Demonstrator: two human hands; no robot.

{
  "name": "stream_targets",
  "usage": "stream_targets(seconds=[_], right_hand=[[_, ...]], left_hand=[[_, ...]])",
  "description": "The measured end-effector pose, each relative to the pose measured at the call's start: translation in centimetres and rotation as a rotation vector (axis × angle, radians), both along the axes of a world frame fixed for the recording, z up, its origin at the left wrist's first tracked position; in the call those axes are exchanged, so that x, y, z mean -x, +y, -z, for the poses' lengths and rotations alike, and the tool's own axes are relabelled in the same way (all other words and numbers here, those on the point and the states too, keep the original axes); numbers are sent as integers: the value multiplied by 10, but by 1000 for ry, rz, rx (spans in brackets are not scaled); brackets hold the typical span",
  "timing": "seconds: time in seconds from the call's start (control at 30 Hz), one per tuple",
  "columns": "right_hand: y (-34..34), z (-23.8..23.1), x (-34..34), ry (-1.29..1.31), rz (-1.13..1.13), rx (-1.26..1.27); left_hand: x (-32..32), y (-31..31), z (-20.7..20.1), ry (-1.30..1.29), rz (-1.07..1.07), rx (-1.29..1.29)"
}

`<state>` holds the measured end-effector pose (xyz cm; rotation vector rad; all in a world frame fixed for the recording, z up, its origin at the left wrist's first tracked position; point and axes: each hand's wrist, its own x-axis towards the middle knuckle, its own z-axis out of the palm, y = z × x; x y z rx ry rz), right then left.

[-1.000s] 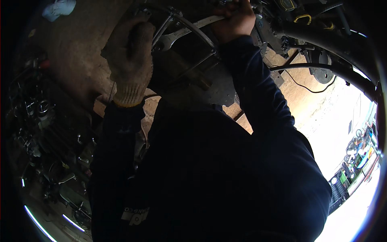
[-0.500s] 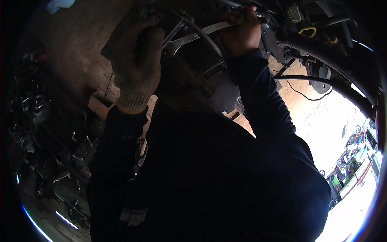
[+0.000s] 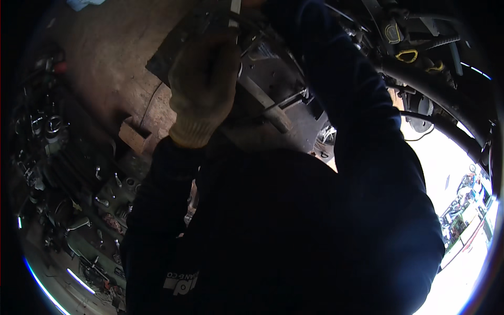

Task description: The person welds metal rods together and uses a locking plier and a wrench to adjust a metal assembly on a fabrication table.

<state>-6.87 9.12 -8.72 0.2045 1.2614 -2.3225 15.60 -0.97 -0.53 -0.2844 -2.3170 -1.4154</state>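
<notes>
Reaching over a dark metal plate (image 3: 164, 55), the gloved left hand (image 3: 205, 86) sat just in from the plate's left corner, fingers too hidden to tell if they were clamped on anything. A steel wrench (image 3: 234, 11) stuck up just past that glove and ran out of view. Right hand (image 3: 253, 2) was only a sliver near it, so I couldn't tell its grip either. Off right, a yellow loop (image 3: 406, 56) sat near a thick black tube (image 3: 420, 80).
</notes>
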Motion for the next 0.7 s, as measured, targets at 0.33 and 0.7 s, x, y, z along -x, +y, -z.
stream_targets(seconds=[0.33, 0.7], right_hand=[[116, -48, -99, -22, 580, 419], [116, -8, -156, -239, 787, 481]], left_hand=[[-8, 0, -9, -181, -1, -61], [-12, -5, -6, -162, 9, -126]])
